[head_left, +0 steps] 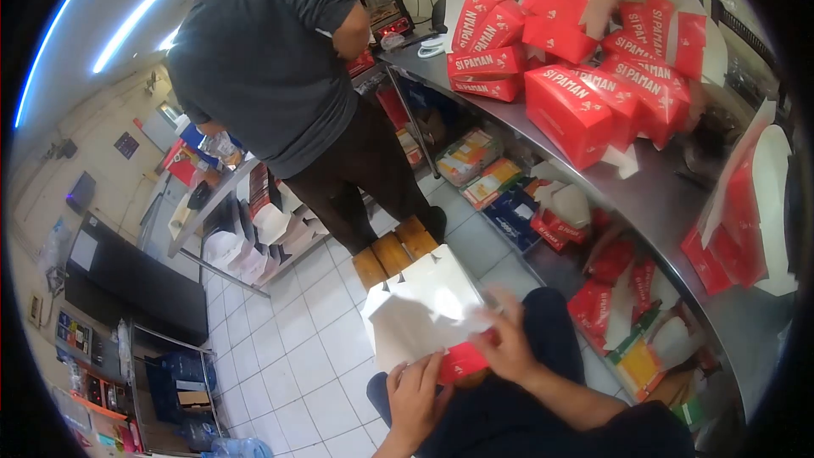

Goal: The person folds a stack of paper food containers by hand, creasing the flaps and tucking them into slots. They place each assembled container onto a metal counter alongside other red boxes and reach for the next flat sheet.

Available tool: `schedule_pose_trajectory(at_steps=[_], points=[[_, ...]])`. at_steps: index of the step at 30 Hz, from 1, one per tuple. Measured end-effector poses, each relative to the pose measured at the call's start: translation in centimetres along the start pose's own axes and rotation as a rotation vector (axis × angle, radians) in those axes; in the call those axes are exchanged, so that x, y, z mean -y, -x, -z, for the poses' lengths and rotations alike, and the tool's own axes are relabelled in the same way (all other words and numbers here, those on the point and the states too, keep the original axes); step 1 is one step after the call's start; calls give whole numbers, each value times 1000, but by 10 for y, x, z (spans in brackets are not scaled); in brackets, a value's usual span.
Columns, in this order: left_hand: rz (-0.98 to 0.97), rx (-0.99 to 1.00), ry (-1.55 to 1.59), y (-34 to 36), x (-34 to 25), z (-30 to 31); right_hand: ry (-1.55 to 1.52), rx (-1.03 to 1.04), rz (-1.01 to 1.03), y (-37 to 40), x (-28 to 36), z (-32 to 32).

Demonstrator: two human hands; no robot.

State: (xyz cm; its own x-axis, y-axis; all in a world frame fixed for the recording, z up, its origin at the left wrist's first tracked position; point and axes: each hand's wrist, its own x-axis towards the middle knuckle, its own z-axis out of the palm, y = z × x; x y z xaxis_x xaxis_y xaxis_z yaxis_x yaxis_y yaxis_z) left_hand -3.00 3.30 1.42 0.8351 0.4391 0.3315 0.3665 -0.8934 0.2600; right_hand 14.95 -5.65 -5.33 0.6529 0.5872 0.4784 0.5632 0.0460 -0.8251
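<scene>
Dark cabinet [136,276] – one, far left. Standing person [271,59] – one, back turned, grey top. Wooden stool [394,254] – one, three slats visible beyond the work. Left hand [415,399] – one, fingers close together, bent over and gripping the left end of the carton's red panel. Part-folded carton [428,314] – one in hand, above the lap, before the stool; white flaps point away toward the standing person, red panel nearest the wearer, slanting up to the right; overall long axis cannot be told. Right hand [509,343] – one, blurred, at the panel's right end; whether its fingers pinch cannot be told. Steel table [653,203] – one, bearing piled red cartons [564,110], at least eight lettered.
</scene>
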Motion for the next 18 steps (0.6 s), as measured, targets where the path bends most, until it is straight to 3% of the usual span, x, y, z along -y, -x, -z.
schedule_pose_trajectory(at_steps=[2, 4, 6, 7, 8, 10, 11, 12, 14, 16, 18], points=[[-60, -32, -23, 8, 3, -9, -41, -239, -390, 10, -44, -20], [-116, -61, -45, 18, 3, -17, -1035, -355, -1205, -10, -39, 2], [-155, 18, -72, 22, 1, -24, -1228, -85, -1155, 4, -78, 11], [-55, 167, 14, 22, 0, -20, -1064, -220, -1109, 11, -73, 8], [-52, 163, 15, 22, 2, -23, -1062, -216, -1107, 14, -68, 4], [547, 304, 1007, 23, 11, -38, -637, -129, -605, 19, -46, 1], [621, 285, 1335, 23, 26, -48, -449, 19, -395, 16, -33, 5], [868, 138, 1681, 7, 14, -39, -442, 162, -251, 17, -22, 7], [805, -7, 2369, 7, 24, -40, -408, 492, -7, 7, 10, 14], [854, -70, 2381, -6, 24, -32, -328, 531, 245, 4, 31, 13], [881, -145, 2394, -12, 20, -33, -334, 474, 203, 7, 30, 14]])
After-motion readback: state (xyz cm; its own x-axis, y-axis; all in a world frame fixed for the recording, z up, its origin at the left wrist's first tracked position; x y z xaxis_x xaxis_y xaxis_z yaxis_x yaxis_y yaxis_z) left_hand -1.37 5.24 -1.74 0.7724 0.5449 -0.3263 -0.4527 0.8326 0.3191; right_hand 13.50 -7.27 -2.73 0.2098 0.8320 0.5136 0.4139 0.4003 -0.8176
